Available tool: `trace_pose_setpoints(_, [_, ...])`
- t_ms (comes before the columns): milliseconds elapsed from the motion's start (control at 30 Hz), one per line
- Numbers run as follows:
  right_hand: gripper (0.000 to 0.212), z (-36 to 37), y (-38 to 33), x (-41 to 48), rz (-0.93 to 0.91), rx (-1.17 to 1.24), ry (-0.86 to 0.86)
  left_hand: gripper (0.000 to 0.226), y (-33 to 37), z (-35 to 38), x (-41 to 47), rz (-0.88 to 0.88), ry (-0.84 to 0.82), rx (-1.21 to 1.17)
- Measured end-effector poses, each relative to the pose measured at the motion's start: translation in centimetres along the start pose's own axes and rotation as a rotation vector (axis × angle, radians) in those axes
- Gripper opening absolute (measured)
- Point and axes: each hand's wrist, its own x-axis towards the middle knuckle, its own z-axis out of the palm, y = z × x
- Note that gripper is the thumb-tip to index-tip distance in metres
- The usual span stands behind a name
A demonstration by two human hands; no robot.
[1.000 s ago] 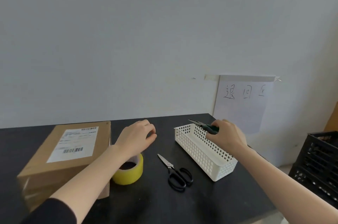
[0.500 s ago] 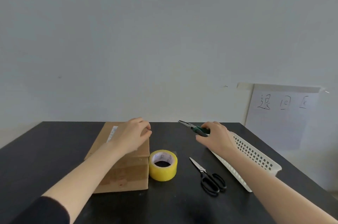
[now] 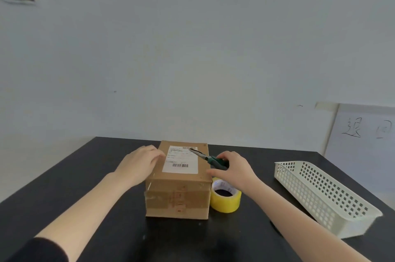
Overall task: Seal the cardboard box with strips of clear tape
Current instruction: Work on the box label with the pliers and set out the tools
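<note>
A brown cardboard box [image 3: 177,195] with a white shipping label on top stands in the middle of the black table [image 3: 64,176]. My left hand [image 3: 140,164] rests on its upper left edge, fingers spread. My right hand [image 3: 234,168] grips green-handled scissors [image 3: 205,158] whose blades point over the label; its thumb touches the box's right top edge. A yellow roll of tape [image 3: 225,195] lies flat against the box's right side, partly under my right wrist.
A white perforated plastic basket [image 3: 324,195] sits at the right of the table. A sheet of paper with handwriting [image 3: 363,133] hangs on the wall at far right. The black scissors seen earlier are hidden behind my right forearm.
The view has swung left, bringing the box to the centre. My right hand carried the green scissors from the basket to over the box. My left hand shifted onto the box's left edge.
</note>
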Motion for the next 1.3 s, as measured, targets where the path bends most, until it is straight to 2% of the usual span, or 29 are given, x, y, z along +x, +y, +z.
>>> trace_pose_setpoints(167, [0.056, 1.6, -1.5, 0.0, -0.027, 0.028, -0.067, 0.044, -1.4, 0.2, -1.1, 0.032, -0.09, -0.003])
trace_pose_setpoints(367, [0.061, 1.7, -1.7, 0.2, -0.057, 0.041, -0.102, 0.074, -2.5, 0.5, -1.4, 0.039, -0.145, 0.05])
trace_pose_setpoints(600, [0.058, 1.7, -1.0, 1.3, -0.131, -0.04, -0.178, 0.07, -2.5, 0.0, -1.4, 0.062, -0.187, 0.06])
trace_pose_setpoints(900, [0.047, 2.3, -1.2, 3.1, -0.128, -0.046, -0.165, 0.066, -2.7, -1.9, -2.3, 0.096, -0.15, 0.163])
trace_pose_setpoints(1133, [0.045, 2.7, -1.6, 4.0, -0.087, -0.167, -0.019, 0.053, -1.8, -1.8, -2.5, 0.145, -0.102, 0.133])
trace_pose_setpoints(1300, [0.044, 3.0, -1.3, 3.9, -0.036, -0.179, 0.05, 0.056, 0.1, -0.9, -2.3, 0.119, -0.155, 0.064])
